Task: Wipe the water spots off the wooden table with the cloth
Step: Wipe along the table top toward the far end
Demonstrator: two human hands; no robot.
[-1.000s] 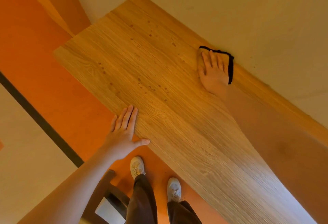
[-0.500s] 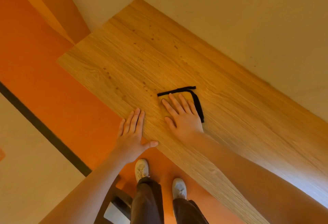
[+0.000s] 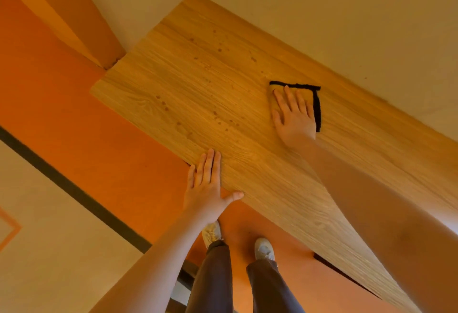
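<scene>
Fingers (image 3: 288, 97) of the right hand (image 3: 293, 117) lie straight and slightly fanned, pressed flat on the cloth (image 3: 316, 107); nothing is pinched or curled around, the palm simply bears down on the fabric. The cloth is a yellowish square with a black border, and its edging shows at twelve o'clock and three o'clock of the hand, while the rest is hidden under the palm. It lies flat on the wooden table (image 3: 247, 154), close to the table's far long edge beside the pale wall (image 3: 322, 15). The left hand (image 3: 207, 184) is also flat, fingers straight and held together, thumb stuck out toward three o'clock; it rests on the table's near edge, at about seven o'clock from the cloth and well apart from it, holding nothing. Dark water spots (image 3: 223, 119) dot the wood between the two hands and on toward ten and eleven o'clock of the cloth, with more scattered near the table's far corner. Below the near edge, at six o'clock, stand two pale shoes (image 3: 264, 250) and dark trouser legs (image 3: 213, 278) on an orange floor (image 3: 99, 151), crossed at eight o'clock by a dark stripe (image 3: 74, 193).
</scene>
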